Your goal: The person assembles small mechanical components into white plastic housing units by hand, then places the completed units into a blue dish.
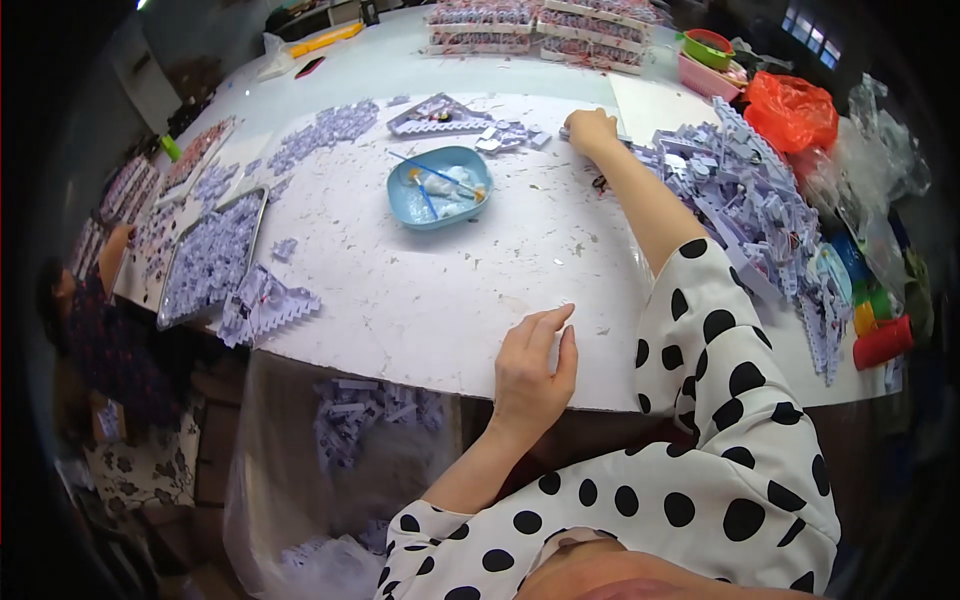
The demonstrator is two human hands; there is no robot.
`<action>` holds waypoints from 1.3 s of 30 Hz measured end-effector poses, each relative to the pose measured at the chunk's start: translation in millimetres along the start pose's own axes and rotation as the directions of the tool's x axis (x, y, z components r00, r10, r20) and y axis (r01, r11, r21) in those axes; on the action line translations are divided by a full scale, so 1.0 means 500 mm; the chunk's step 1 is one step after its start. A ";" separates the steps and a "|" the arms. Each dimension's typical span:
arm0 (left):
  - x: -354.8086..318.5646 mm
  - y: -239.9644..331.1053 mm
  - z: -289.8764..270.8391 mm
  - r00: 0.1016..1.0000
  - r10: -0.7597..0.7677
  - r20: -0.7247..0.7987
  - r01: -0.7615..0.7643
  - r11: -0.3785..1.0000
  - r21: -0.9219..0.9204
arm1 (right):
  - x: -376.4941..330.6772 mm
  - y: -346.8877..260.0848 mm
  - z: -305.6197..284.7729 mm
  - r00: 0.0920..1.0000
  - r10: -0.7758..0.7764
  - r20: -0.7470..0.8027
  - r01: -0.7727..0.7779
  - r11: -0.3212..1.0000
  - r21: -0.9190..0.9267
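My left hand (535, 368) rests near the front edge of the white table (440, 300), fingers stretched out and thumb apart, with nothing visible in it. Farther off, my right hand (592, 132) reaches to the far end of the big heap of pale lilac plastic pieces (745, 190). Its fingers bend down and away from view, so I cannot see whether they hold anything. Left of it lie several flat lilac pieces (513, 137) and a larger toothed lilac panel (440, 116). A blue bowl (408, 212) holding white material and thin blue-handled brushes (428, 196) stands mid-table.
A metal tray (255, 232) of lilac pieces stands at the left, beside a toothed panel (265, 305). Stacked trays (480, 28) stand at the back. A red plastic bag (790, 110) sits at right. Below the edge hangs a clear bag (290, 430); another person (110, 320) sits left.
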State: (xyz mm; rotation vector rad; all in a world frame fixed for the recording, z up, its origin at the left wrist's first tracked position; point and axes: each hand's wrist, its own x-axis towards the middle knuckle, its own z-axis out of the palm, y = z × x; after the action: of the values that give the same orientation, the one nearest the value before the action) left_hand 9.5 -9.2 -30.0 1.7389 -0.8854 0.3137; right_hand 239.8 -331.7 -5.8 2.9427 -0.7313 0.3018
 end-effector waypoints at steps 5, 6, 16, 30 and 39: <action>0.005 -0.002 -0.005 0.999 -0.038 0.006 0.038 0.998 -0.044 | -0.011 -0.026 -0.030 0.995 -0.074 0.065 0.061 0.979 0.193; 0.007 -0.004 -0.006 0.999 -0.042 0.007 0.043 0.997 -0.065 | -0.027 -0.034 -0.050 0.995 -0.080 0.057 0.063 0.966 0.252; 0.001 0.002 -0.020 0.998 -0.042 -0.035 0.040 0.997 -0.058 | -0.269 -0.137 -0.126 0.913 -0.407 0.033 0.340 0.802 0.492; 0.280 -0.329 -0.452 0.967 -0.247 -0.067 0.224 0.691 0.687 | -0.711 0.023 -0.178 0.586 -0.810 -0.032 0.723 0.505 0.471; 0.506 -0.557 -0.607 0.937 -0.334 -0.100 0.261 0.482 0.837 | -0.697 0.033 -0.172 0.651 -0.758 -0.037 0.656 0.538 0.529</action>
State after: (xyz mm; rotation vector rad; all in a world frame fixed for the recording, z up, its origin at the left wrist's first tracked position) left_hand 442.2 196.3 34.9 2.8038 -0.4424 0.4938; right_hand -84.0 -176.3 4.6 3.4475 0.7304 0.1204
